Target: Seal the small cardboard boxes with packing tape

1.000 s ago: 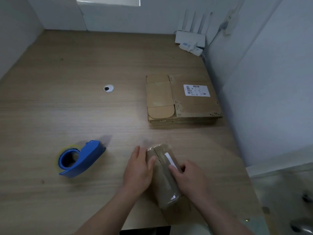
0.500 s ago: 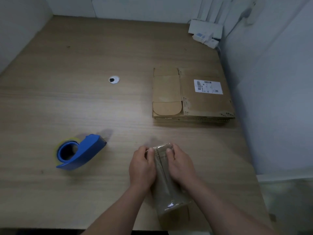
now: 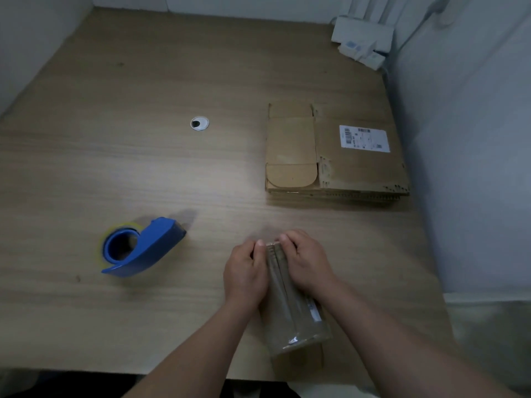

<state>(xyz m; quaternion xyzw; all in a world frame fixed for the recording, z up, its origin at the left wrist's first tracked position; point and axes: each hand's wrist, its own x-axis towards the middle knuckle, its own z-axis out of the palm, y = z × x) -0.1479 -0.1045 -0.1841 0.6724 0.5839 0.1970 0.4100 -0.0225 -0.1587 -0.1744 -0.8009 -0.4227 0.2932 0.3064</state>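
Observation:
A small cardboard box [image 3: 293,314] stands near the table's front edge, its top covered in shiny clear tape. My left hand [image 3: 245,272] grips its left side near the far end, fingers curled over the far edge. On the other side my right hand [image 3: 306,264] grips the far end the same way. A blue tape dispenser [image 3: 140,247] with a roll of clear tape lies on the table to the left, apart from both hands.
A stack of flattened cardboard boxes [image 3: 336,152] with a white label lies at the back right. A round cable hole [image 3: 199,123] sits mid-table. A white router [image 3: 360,38] stands in the far right corner. A wall runs along the right.
Both hands slid forward along the box top to its far end, and their fingers now curl over that edge. The box and the dispenser stayed in place.

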